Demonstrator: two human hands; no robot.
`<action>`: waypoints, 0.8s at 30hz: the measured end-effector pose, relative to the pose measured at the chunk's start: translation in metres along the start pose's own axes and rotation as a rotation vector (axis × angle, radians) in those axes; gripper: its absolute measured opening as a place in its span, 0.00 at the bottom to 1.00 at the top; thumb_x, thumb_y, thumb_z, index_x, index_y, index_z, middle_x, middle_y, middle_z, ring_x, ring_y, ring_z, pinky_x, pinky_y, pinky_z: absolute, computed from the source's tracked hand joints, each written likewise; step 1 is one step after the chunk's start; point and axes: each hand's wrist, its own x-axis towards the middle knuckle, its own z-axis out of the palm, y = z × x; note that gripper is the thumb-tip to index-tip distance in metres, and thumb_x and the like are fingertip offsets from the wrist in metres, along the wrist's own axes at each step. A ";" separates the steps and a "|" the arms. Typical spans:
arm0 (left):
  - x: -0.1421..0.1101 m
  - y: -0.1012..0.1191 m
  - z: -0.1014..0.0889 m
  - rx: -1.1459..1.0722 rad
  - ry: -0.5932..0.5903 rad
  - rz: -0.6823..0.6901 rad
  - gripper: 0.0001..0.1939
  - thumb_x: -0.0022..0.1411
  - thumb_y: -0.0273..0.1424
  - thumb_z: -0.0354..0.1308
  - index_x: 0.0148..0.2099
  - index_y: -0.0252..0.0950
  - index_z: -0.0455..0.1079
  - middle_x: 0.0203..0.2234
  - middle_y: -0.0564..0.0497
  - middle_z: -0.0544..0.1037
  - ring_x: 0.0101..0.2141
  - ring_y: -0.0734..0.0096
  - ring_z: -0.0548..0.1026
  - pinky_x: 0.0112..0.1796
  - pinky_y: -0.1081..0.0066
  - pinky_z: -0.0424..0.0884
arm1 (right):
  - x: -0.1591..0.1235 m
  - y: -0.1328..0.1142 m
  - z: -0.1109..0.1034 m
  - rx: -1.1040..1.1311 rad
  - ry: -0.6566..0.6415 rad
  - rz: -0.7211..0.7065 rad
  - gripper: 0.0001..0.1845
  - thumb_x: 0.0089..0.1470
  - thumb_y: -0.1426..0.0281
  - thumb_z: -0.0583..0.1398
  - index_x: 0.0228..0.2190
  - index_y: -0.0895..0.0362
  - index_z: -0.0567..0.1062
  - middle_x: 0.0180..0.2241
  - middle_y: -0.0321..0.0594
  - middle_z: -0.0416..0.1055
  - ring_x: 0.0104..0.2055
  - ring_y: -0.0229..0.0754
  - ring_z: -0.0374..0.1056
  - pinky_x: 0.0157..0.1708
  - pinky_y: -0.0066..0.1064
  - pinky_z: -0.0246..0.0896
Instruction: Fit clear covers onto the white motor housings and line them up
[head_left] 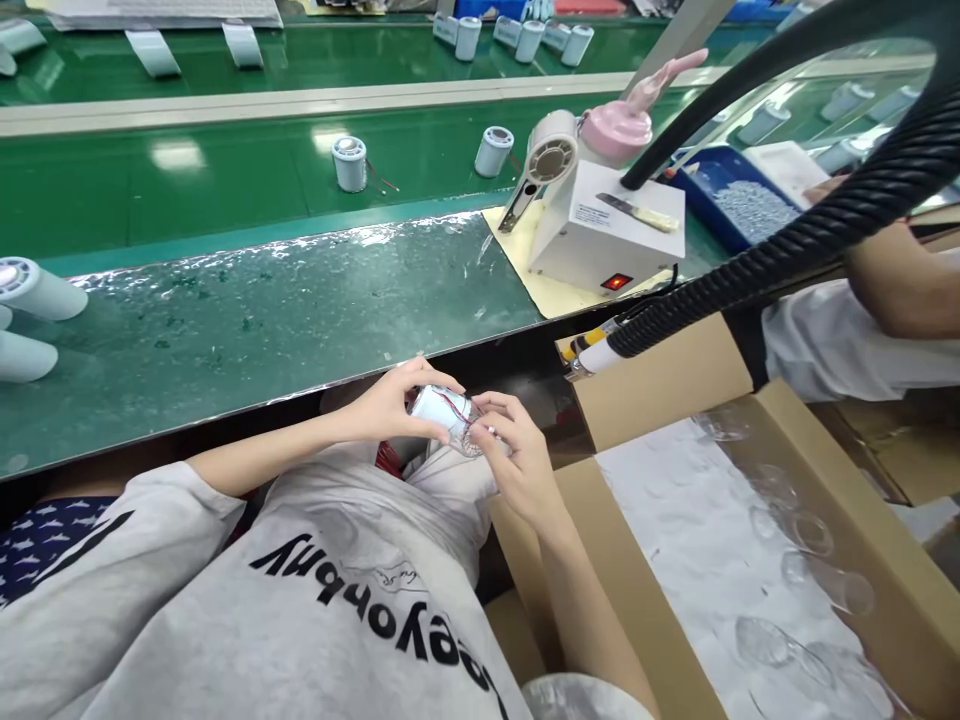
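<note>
My left hand (397, 402) is wrapped round a light-blue cylinder (441, 408), held on its side above my lap. Thin red and dark wires (451, 402) run along it. A clear plastic cover (466, 440) sits at its right end, against my right hand (517, 455). The right thumb and fingers are closed at that end, on the cover and near the wire ends. Whether the cover is fully seated is hidden by my fingers.
Similar cylinders stand on the green belt (247, 180); others lie at the left on the worktop (262, 320). A white box (607, 230) with a knife, a small fan (553, 155) and a black hose (750, 265) are at right. A carton (637, 570) holds clear covers. A co-worker's arm (900, 270) shows beyond.
</note>
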 end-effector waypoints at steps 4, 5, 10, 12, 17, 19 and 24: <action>-0.003 -0.011 0.001 0.039 -0.076 0.109 0.37 0.43 0.45 0.79 0.55 0.42 0.79 0.49 0.43 0.74 0.52 0.54 0.73 0.54 0.57 0.70 | 0.000 -0.002 0.003 0.160 0.131 0.104 0.17 0.60 0.61 0.61 0.22 0.54 0.76 0.36 0.43 0.75 0.39 0.46 0.75 0.31 0.32 0.68; -0.003 -0.012 0.001 0.033 -0.103 0.145 0.36 0.45 0.43 0.78 0.57 0.42 0.78 0.51 0.42 0.74 0.54 0.53 0.72 0.56 0.56 0.69 | 0.000 -0.001 0.004 0.204 0.152 0.121 0.19 0.59 0.61 0.62 0.19 0.55 0.75 0.35 0.43 0.75 0.40 0.47 0.76 0.31 0.32 0.67; -0.007 -0.007 0.003 -0.065 -0.169 0.145 0.37 0.53 0.36 0.74 0.64 0.40 0.70 0.55 0.41 0.77 0.54 0.55 0.75 0.56 0.58 0.71 | -0.001 0.009 0.002 0.434 0.177 0.135 0.21 0.59 0.63 0.64 0.16 0.54 0.75 0.37 0.42 0.79 0.45 0.49 0.78 0.44 0.37 0.71; -0.008 -0.004 0.004 -0.156 -0.164 0.050 0.37 0.53 0.34 0.73 0.65 0.39 0.69 0.56 0.40 0.77 0.53 0.57 0.77 0.53 0.60 0.74 | -0.003 0.013 0.000 0.457 0.115 0.092 0.15 0.60 0.62 0.65 0.23 0.52 0.81 0.45 0.43 0.80 0.50 0.51 0.77 0.48 0.40 0.73; -0.011 -0.003 0.004 -0.522 -0.201 -0.192 0.40 0.53 0.34 0.73 0.66 0.39 0.65 0.56 0.40 0.76 0.45 0.64 0.80 0.46 0.63 0.77 | -0.014 0.015 -0.004 0.131 0.002 -0.105 0.21 0.52 0.68 0.72 0.49 0.47 0.82 0.60 0.45 0.74 0.61 0.55 0.72 0.59 0.47 0.69; -0.012 -0.002 0.003 -0.557 -0.231 -0.206 0.40 0.53 0.33 0.73 0.66 0.39 0.65 0.56 0.40 0.76 0.43 0.67 0.80 0.45 0.65 0.77 | -0.018 0.015 -0.004 0.043 0.032 -0.171 0.20 0.54 0.70 0.71 0.49 0.47 0.81 0.57 0.44 0.76 0.59 0.53 0.73 0.59 0.46 0.70; -0.013 0.003 -0.003 -0.451 -0.281 -0.075 0.41 0.52 0.33 0.75 0.67 0.41 0.67 0.60 0.40 0.75 0.51 0.59 0.79 0.49 0.65 0.76 | -0.023 0.015 -0.007 0.133 -0.007 -0.146 0.20 0.55 0.67 0.71 0.50 0.48 0.79 0.54 0.44 0.78 0.54 0.50 0.77 0.52 0.40 0.76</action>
